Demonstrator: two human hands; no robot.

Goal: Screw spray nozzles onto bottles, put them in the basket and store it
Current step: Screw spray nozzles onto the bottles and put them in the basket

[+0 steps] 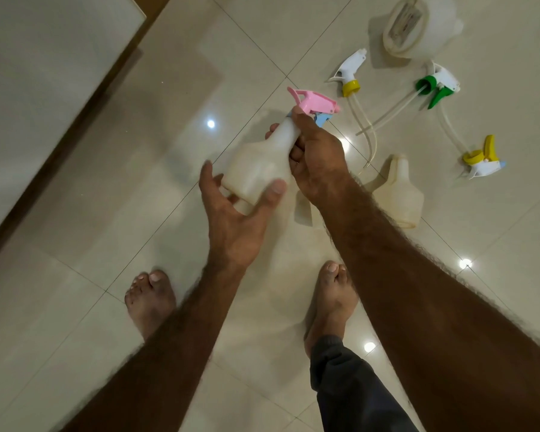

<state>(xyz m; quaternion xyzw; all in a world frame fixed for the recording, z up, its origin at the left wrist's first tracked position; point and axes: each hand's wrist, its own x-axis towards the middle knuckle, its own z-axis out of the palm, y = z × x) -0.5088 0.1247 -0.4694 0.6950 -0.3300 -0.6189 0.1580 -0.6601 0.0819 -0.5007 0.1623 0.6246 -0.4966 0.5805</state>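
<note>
Item 1, your left hand (231, 219): grip spread, thumb and fingertips cupping the base of the held bottle (259, 169).
Item 2, that bottle: off the floor (138, 182), long axis slanting up and right, pink nozzle (314, 102) on its neck.
Item 3, your right hand (318, 157): grip wrapped round the neck just under the nozzle (tightening seems the step in hand).
Item 4, lying bottle (398, 194): on the floor, right of your right hand, the nearer one.
Item 5, 3 loose nozzles (351, 77), (438, 84), (482, 160): farther right.
Item 6, pale container (418, 24): top right, possibly the basket; you cannot tell.
</note>
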